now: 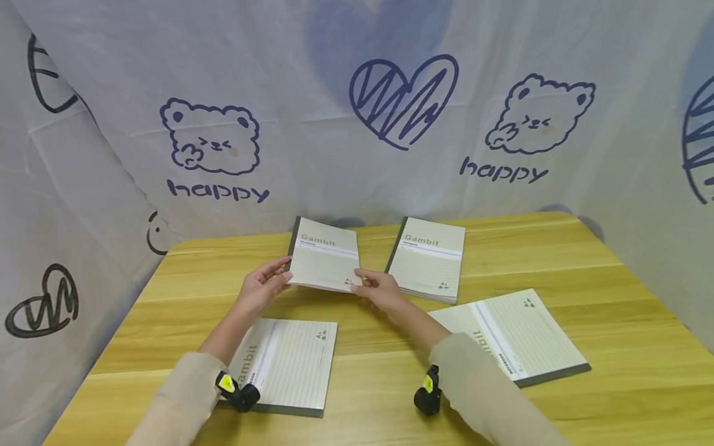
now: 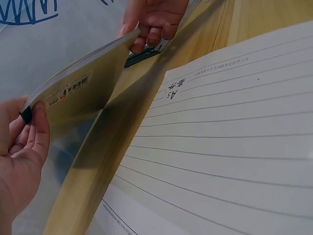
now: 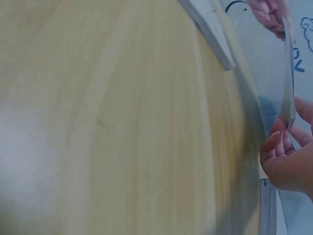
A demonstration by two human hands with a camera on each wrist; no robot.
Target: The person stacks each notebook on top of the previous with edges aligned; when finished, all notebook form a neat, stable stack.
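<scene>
Both hands hold one pale "Gambit" notebook [image 1: 325, 257] with a dark spine at the far side of the table. My left hand [image 1: 262, 286] pinches its lower left corner by the spine, thumb on the cover. At the lower right corner my right hand [image 1: 382, 291] pinches it between thumb and fingers. In the left wrist view the held notebook [image 2: 83, 81] is tilted above the table, its back cover with a barcode showing. The right wrist view shows the held notebook [image 3: 288, 73] edge-on.
A second notebook [image 1: 428, 257] lies just right of the held one. Another notebook [image 1: 301, 365] lies at the front left, partly under the left forearm, and one more [image 1: 535, 334] at the right, partly behind the right sleeve. A printed cloth [image 1: 334, 155] hangs behind the wooden table [image 1: 379, 365].
</scene>
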